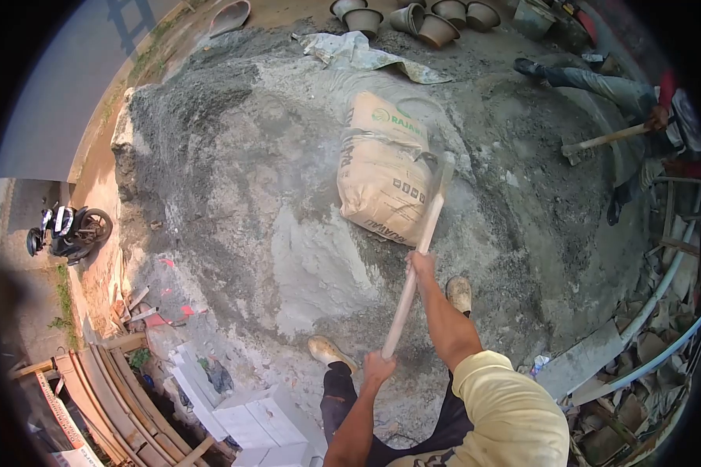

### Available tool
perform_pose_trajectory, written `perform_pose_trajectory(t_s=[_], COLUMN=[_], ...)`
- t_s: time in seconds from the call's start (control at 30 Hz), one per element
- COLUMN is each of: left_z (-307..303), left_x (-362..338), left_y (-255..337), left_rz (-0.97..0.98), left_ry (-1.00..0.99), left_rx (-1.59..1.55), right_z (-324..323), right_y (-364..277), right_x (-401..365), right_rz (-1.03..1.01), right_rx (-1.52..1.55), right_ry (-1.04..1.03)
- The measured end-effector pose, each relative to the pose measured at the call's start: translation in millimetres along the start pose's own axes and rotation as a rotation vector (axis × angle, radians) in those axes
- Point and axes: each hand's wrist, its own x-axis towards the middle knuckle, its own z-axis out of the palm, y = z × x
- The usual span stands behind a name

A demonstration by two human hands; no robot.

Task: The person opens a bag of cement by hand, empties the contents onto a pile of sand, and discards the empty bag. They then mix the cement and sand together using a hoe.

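A long wooden handle (407, 300) runs up from my hands to a metal tool head (445, 165), which lies against the right side of a brown paper sack (385, 175). My left hand (378, 367) is wrapped round the lower end of the handle. Higher up, my right hand (421, 265) grips the same handle just below the sack. The sack, printed with green and black lettering, rests on a wide heap of grey sand and powder (234, 187) and looks creased near its top. Pale grey powder (315, 268) lies left of and below the sack.
Another person's hand (656, 118) holds a hoe (607, 140) at the right. Buckets (436, 29) and a torn sheet (366, 54) lie beyond the heap. White blocks (269, 420) and curved boards (101, 397) are at lower left, a motorcycle (68, 233) at left, debris (639, 381) at lower right.
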Motion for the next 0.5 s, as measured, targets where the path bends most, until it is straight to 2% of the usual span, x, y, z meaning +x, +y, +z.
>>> perform_pose_trajectory(t_s=[0.1,0.23,0.33,0.4,0.43,0.5], left_z=[-24,-17,-24,-23,-20,-31], left_x=[11,5,10,17,19,25], left_y=[-37,-39,-45,-47,-46,-45], left_rz=[0.070,0.058,0.068,0.026,0.027,0.063], left_ry=[-0.049,-0.018,-0.007,-0.074,-0.063,0.034], left_rx=[-0.003,0.038,-0.001,0.016,0.018,0.110], right_z=[11,9,20,19,21,27], right_y=[4,-5,-12,-13,-14,-18], right_x=[-15,-27,-28,-28,-30,-40], right_rz=[-0.002,-0.006,-0.024,0.060,0.019,0.015], right_rx=[0.251,0.206,0.181,0.192,0.306,0.343], right_ry=[0.065,0.023,0.092,0.118,0.117,0.096])
